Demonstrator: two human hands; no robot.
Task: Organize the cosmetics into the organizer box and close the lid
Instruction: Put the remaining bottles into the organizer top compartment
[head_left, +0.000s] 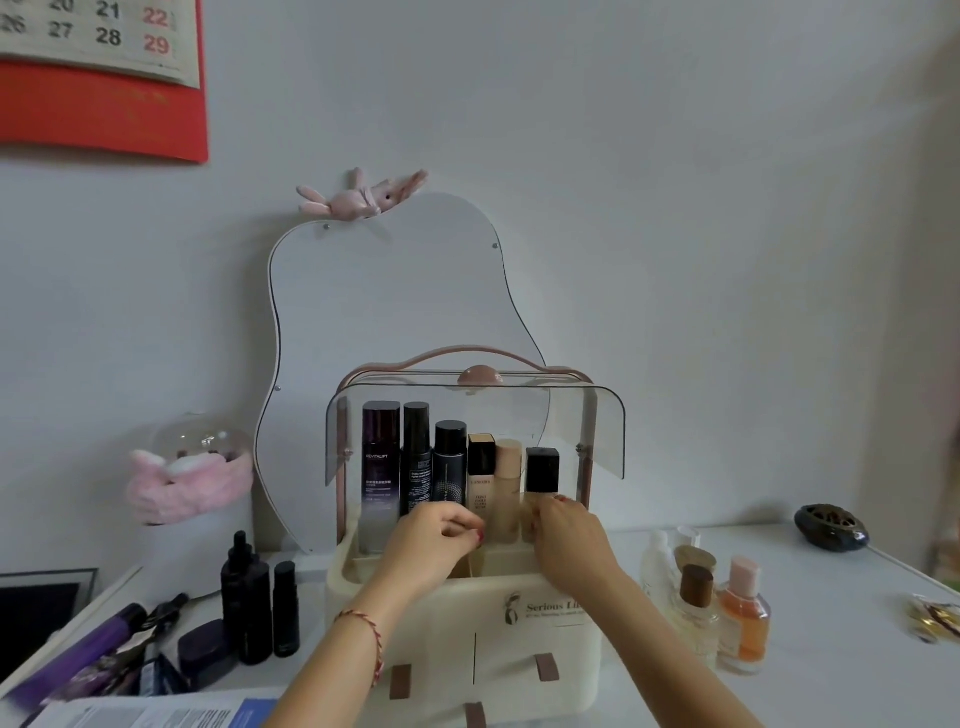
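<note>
The cream organizer box stands mid-table with its clear lid swung up. Inside stands a row of bottles: a purple one, two black ones, a gold-capped foundation, a beige bottle and a black-capped bottle. My right hand reaches into the box and its fingertips close round the base of the black-capped bottle. My left hand is in the box before the black bottles, fingers curled; whether it holds anything is hidden.
Left of the box stand two black bottles, a dark jar and a purple tube. Right of it are a white bottle, perfume bottles and an orange bottle. A mirror leans behind.
</note>
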